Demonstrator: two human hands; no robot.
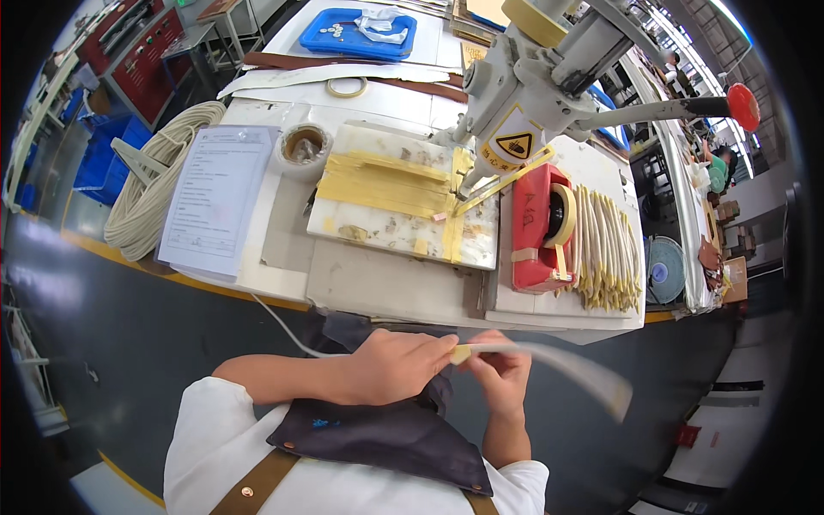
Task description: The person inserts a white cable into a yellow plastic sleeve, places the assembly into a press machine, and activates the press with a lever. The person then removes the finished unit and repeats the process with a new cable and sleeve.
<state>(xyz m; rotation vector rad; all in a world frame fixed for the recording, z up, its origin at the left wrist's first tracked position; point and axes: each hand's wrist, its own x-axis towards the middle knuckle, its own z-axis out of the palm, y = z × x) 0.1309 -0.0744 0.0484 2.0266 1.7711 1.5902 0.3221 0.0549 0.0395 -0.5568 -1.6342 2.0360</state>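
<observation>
My left hand is closed around a white cord, its fingertips at a piece of yellow tape on it. Close beside it, my right hand pinches the cord at the other side of the tape. A free length of white cord sweeps out to the right, blurred by motion, with a yellowish end. On the left the cord runs up toward the table edge. Both hands are in front of my dark apron, just off the table's near edge.
A hand press with a red-knobbed lever stands over a taped white board. Right of it are a red tape dispenser and a row of yellow-tipped cords. A cord coil, a paper sheet and a blue tray lie left and behind.
</observation>
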